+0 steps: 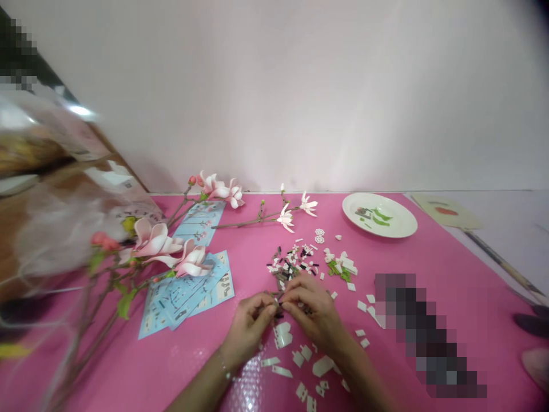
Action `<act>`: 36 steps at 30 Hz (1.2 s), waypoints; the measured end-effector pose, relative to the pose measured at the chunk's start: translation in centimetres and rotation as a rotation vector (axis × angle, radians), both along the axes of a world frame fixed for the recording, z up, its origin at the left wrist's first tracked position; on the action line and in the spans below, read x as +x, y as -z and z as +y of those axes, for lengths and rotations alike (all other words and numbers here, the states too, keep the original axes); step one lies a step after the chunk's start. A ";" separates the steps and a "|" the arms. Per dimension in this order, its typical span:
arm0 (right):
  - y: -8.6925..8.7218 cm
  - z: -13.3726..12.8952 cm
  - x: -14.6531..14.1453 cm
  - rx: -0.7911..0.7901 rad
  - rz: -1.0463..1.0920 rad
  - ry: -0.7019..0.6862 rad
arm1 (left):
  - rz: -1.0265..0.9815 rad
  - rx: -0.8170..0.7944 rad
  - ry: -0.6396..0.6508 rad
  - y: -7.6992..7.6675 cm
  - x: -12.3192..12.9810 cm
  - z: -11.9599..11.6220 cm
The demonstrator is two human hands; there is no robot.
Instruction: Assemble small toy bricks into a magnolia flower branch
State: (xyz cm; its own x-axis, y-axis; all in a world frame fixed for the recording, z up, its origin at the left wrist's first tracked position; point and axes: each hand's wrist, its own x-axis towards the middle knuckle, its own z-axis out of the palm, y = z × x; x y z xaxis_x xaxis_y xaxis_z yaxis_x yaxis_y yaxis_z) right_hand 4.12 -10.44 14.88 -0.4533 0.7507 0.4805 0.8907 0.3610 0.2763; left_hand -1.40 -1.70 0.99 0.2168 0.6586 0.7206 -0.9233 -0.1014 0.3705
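Observation:
My left hand [253, 317] and my right hand [315, 309] meet fingertip to fingertip over the pink table. Both are closed in a pinch around small dark brown building-block pieces [278, 312], partly hidden by the fingers. Just beyond the hands lies a pile of loose building-block pieces [295, 260], mostly white, black and brown. White petal-like plates [283, 335] and other flat white pieces [323, 366] are scattered below and between my wrists. To the right of the pile sits a small cluster of white and green pieces [341, 263].
Pink blossom branches [156, 246] and blue printed instruction sheets [189, 297] lie on the left. A thin branch with white flowers [253, 222] rests behind the pile. The white plate [403, 226] holds green and grey pieces. A blurred dark object [429, 337] is at right.

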 end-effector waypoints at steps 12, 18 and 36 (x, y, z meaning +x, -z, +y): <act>-2.7 -0.9 3.4 0.213 -0.002 0.384 | -0.124 -0.284 -0.025 -0.1 0.3 0.8; -4.5 -1.9 3.3 0.107 -0.058 0.602 | -0.139 -0.332 -0.024 0.1 0.7 1.1; -2.9 -1.1 1.6 -0.006 -0.102 0.867 | -0.053 -0.338 0.044 0.1 1.0 0.7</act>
State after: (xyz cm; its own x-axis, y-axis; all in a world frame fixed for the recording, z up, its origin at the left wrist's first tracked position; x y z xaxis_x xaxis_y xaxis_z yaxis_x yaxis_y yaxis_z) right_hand 5.70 -11.49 17.74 0.2383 0.8532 0.4639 0.8231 -0.4310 0.3699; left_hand -0.35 -1.01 0.90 0.2187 0.8528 0.4742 -0.9429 0.0597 0.3275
